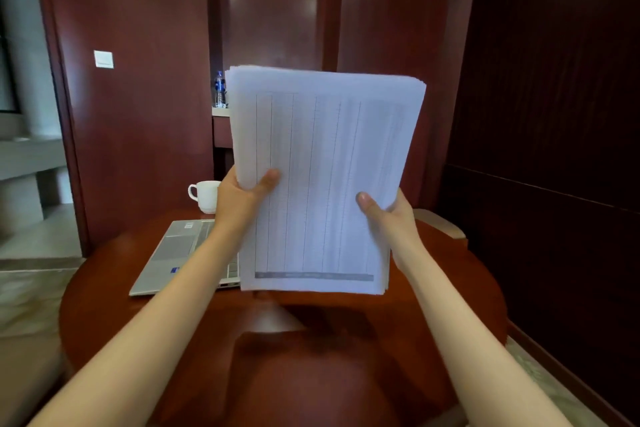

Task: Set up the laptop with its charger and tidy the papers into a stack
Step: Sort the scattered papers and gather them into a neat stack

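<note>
Two hands, left and right, grip a stack of papers upright above the desk, thumbs in front.

A round, glossy red-brown bench fills the lower middle. At its 11 o'clock edge stands a white cup, upright, handle to the left. Beyond it, toward 12 o'clock, a water bottle with a blue label stands on a white ledge. At 10 o'clock a white wall switch sits on dark wood panelling.
</note>
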Demonstrator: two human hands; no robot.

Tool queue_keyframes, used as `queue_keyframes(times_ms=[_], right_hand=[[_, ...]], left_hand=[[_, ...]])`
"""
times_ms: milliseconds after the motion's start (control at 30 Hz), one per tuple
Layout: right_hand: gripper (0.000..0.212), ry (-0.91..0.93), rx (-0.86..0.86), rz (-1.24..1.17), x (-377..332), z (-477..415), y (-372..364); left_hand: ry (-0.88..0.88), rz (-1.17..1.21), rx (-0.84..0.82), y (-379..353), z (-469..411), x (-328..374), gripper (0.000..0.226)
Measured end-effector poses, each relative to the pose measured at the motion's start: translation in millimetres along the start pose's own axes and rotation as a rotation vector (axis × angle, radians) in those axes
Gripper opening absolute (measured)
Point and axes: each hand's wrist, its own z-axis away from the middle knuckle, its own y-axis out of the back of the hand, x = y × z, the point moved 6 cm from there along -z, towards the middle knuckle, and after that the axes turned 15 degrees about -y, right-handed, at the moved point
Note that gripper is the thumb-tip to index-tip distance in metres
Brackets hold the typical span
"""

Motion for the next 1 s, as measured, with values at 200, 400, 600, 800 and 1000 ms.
queue_keyframes(times_ms=[200,400,600,800,1000], right_hand=[[0.074,-0.060,0.002,-0.101,19.4,-4.0,-7.6],[0.029,-0.040,0.060,-0.205,11.3,-6.0,-10.9],[0.052,-0.041,-0.005,0.047,8.2,-5.6,-2.0],[0.063,-0.304,0.070,-0.211,63.3,2.8,29.4],[0.043,-0.409,0.074,-0.493,85.6,13.5,-8.9]], left_hand=[[-0.021,-0.042,-0.151,1.0,6.6,-12.9,0.075],[-0.028,-0.049,-0.040,0.3,-3.6,-0.9,0.030],[0.066,0.129,0.236,21.8,-3.8,-9.7,0.024],[0.257,0.448,0.531,32.1,16.4,-40.3,0.021],[0.374,0.629,0.348,2.1,39.5,-61.2,0.029]])
